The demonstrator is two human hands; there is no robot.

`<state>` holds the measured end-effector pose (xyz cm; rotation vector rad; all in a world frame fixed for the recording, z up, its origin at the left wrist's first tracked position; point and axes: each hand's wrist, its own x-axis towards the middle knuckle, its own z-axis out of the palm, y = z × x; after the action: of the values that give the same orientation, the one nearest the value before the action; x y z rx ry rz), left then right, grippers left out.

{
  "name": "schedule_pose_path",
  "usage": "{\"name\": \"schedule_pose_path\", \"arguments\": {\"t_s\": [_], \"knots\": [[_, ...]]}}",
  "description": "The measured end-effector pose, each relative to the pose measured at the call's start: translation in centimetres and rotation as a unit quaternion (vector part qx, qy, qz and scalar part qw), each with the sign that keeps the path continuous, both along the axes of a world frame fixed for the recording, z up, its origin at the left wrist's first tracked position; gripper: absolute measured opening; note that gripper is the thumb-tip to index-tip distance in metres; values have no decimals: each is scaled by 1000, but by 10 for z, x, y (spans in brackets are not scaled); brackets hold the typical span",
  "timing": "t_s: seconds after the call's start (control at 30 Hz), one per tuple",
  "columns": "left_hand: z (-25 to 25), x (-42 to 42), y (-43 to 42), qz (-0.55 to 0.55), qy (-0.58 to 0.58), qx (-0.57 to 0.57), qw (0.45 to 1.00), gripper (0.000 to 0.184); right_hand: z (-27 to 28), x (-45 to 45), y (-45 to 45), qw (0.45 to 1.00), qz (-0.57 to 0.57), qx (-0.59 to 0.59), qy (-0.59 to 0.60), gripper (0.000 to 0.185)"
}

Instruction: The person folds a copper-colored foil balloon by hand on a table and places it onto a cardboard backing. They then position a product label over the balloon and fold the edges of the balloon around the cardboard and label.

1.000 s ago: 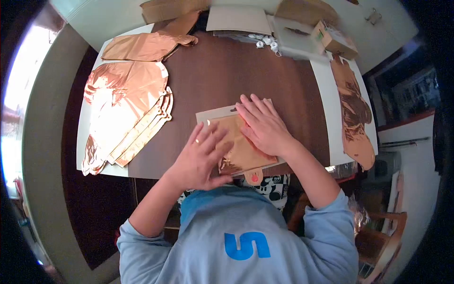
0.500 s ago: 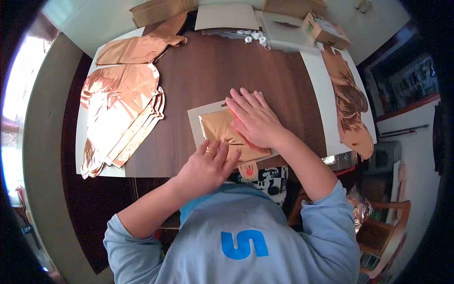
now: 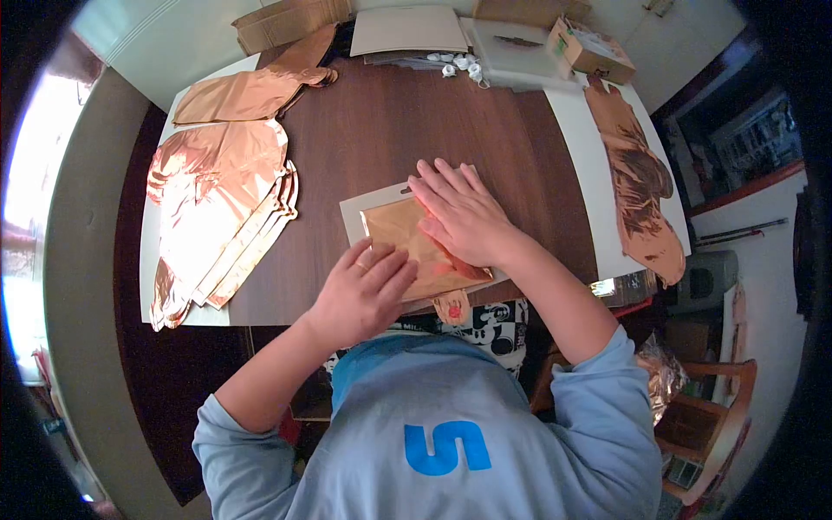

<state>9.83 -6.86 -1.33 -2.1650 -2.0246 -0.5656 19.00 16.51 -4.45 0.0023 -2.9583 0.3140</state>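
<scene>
A folded sheet of rose-gold foil (image 3: pixel 394 223) lies on a pale backing card (image 3: pixel 355 208) near the table's front edge. The card has a small hanging slot at its far side. My right hand (image 3: pixel 464 217) rests flat on the foil's right part, fingers stretched out and together covering its far right corner. Over the left part of the foil, my left hand (image 3: pixel 364 290) has its fingers a little bent and apart, with nothing held. Whether its fingertips touch the foil I cannot tell. A foil tab with a red mark (image 3: pixel 451 308) hangs over the table edge.
Large flat foil balloons (image 3: pixel 221 182) lie in a stack on the left of the brown table (image 3: pixel 364 121). Another foil balloon (image 3: pixel 637 182) lies at the right. At the back are a pile of cards (image 3: pixel 409 31), small white bundles (image 3: pixel 464 65) and a cardboard box (image 3: pixel 592 50).
My left hand has moved to the left and slightly up, uncovering more of the foil's middle, which looks smoother. My right hand stays flat on the foil.
</scene>
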Motion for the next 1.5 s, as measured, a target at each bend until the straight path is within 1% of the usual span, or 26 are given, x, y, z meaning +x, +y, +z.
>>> {"name": "schedule_pose_path", "arguments": {"t_s": [0.07,0.13,0.17,0.23,0.3,0.37,0.43,0.53,0.57,0.77,0.87,0.97,1.07,1.17,1.27,1.37,1.5], "knots": [[-3,-10,3,-12,-53,-11,998,56,1,-1,0,1000,-4,-13,-6,61],[-10,-14,7,-15,-76,11,997,54,7,-1,1,999,-10,-38,-15,60],[-12,-16,9,-17,-88,22,996,53,12,2,2,992,-15,-123,33,56],[-11,-18,13,-17,-116,32,993,46,28,18,6,948,-21,-290,128,47],[-10,-22,14,-9,-146,33,989,40,40,48,10,951,20,-175,254,32],[-10,-24,16,0,-176,28,984,34,48,100,-8,959,72,-92,259,24],[-8,-25,17,1,-178,31,984,31,49,114,-30,975,98,-87,180,30],[-8,-24,20,2,-180,39,983,30,32,118,-53,988,70,-78,116,32],[-8,-24,20,6,-179,42,983,30,29,118,-57,991,43,-83,94,35],[-8,-27,19,-13,-176,39,984,33,26,108,-64,994,7,-38,101,38],[-6,-25,18,-16,-159,36,987,38,26,103,-65,996,-10,-40,79,41],[8,-20,19,-37,-142,37,989,43,32,98,-66,996,-12,-55,65,53],[5,-16,20,-26,-114,46,992,42,41,96,-66,995,-1,-95,35,60],[-13,-22,20,-14,-114,49,992,39,49,98,-61,995,14,-98,12,60],[-8,-22,20,4,-145,42,989,31,41,104,-52,997,31,-52,39,51],[-5,-25,21,21,-181,43,982,30,35,105,-47,994,42,-72,73,36],[7,-29,24,29,-236,33,971,27,33,94,-42,974,14,-177,137,21]]}}
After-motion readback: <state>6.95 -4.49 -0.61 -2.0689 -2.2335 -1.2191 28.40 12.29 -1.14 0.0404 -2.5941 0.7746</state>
